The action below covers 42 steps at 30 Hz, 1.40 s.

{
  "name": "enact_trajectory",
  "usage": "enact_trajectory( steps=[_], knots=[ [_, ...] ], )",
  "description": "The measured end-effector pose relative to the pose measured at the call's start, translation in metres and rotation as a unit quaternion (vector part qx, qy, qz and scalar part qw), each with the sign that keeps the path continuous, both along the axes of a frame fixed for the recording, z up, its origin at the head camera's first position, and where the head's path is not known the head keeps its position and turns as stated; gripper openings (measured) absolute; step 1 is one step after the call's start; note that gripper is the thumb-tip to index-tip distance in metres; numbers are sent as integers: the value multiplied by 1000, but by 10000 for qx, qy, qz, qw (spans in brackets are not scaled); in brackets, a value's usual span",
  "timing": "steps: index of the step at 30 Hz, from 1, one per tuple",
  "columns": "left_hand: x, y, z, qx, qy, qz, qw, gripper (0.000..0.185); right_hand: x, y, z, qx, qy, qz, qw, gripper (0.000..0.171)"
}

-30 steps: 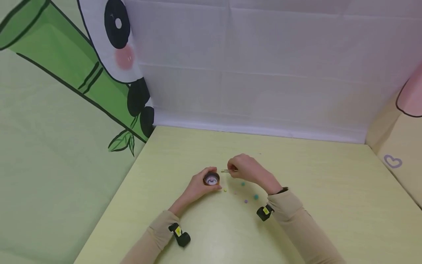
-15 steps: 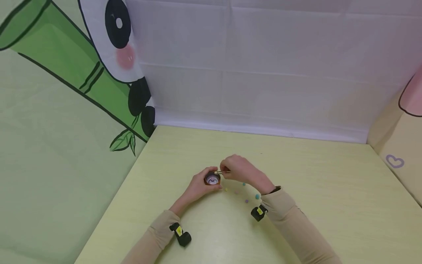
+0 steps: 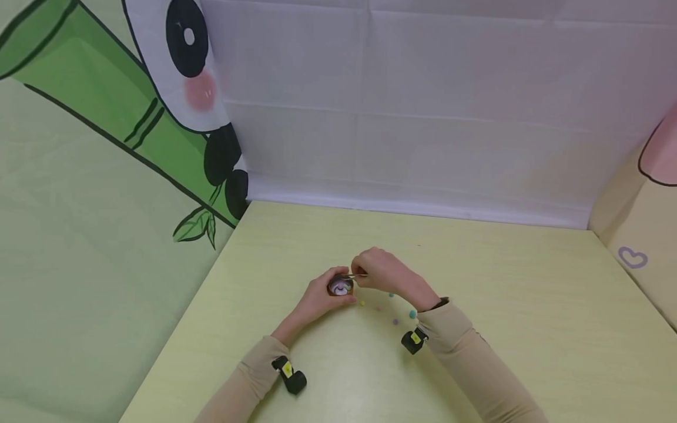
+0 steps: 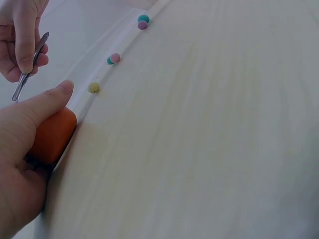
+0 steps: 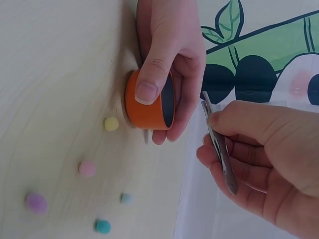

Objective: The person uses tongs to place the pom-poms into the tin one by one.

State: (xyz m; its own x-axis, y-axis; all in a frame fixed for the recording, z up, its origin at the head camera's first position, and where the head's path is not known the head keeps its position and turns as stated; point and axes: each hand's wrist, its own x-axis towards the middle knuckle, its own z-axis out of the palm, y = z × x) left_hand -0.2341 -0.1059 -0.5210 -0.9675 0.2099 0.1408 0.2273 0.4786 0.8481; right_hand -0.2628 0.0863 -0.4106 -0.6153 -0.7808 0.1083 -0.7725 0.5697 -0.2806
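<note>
Overhead, from the head view, the left hand (image 3: 317, 296) holds a small orange cup (image 3: 339, 286) upright on the bench (image 3: 502, 305), while the right hand (image 3: 383, 271) poises tweezers (image 3: 353, 275) over its mouth; loose pom-poms (image 3: 412, 314) lie just right of the cup. Left wrist view: thumb and fingers (image 4: 52, 97) curl round the cup's wall (image 4: 52, 134); a yellow pom-pom (image 4: 93, 88) lies nearest, with pink, teal and purple ones further off. Right wrist view: fingers (image 5: 249, 149) pinch the tweezers (image 5: 219, 149) nearly closed; whether the tips carry anything cannot be told. Judging by the five pom-poms on the bench, much of the transfer remains.
</note>
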Motion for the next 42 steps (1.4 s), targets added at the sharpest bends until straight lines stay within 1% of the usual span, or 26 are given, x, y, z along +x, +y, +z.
enact_trajectory(
  steps=[14,21,28,34,37,42],
  knots=[
    [-3,8,1,11,-2,87,10000,68,-8,11,3,66,-15,46,10000,17],
    [-4,12,4,69,104,13,9999,69,-8,20,4,132,-57,-43,9999,15],
    [-7,15,2,94,89,31,9999,69,-12,31,3,192,-18,-118,9997,9],
    [-10,19,0,94,23,105,9999,69,-13,44,3,220,-165,-189,9994,6],
    [-12,21,0,79,26,136,9999,69,-14,51,3,230,-247,-222,9992,8],
    [-13,25,2,92,66,178,9998,69,-17,61,4,244,-357,-276,9987,20]
  ],
)
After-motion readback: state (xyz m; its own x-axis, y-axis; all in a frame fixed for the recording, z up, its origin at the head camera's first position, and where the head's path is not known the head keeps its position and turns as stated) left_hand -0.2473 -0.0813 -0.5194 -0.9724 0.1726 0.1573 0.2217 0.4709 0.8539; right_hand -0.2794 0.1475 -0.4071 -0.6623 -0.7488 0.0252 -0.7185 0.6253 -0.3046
